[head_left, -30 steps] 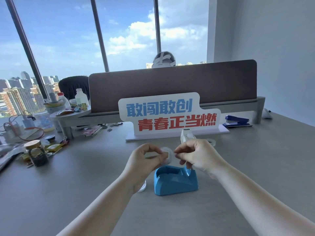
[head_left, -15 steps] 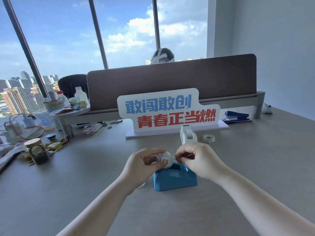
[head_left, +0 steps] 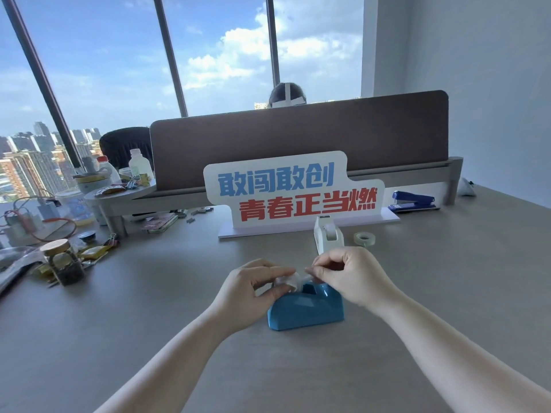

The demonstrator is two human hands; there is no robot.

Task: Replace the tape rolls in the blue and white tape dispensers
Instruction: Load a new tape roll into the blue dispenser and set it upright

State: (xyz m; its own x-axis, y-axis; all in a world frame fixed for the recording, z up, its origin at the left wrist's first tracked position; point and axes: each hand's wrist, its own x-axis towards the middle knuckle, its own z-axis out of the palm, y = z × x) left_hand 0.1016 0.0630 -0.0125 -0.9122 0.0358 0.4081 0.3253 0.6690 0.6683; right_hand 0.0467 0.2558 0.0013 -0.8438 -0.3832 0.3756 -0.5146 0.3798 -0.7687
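Both hands meet over the blue dispenser [head_left: 307, 310] on the desk [head_left: 447, 278]. Left hand [head_left: 249, 289] pinches a clear tape roll [head_left: 290, 281] between thumb and fingers, holding it at the top opening of the dispenser; whether it is seated in the slot cannot be told. Right hand [head_left: 351, 275] is closed in a pinch at the roll's right side, apparently on the tape end or hub, though the detail is blurred. Behind them the white dispenser [head_left: 327, 234] stands upright with a hub in its cradle, and a spare roll [head_left: 364, 239] lies flat just to its right. At far left a jar [head_left: 64, 263] with a wooden lid holds dark contents. Half a second ago the roll was held slightly above the blue dispenser; it now sits lower, against its top.
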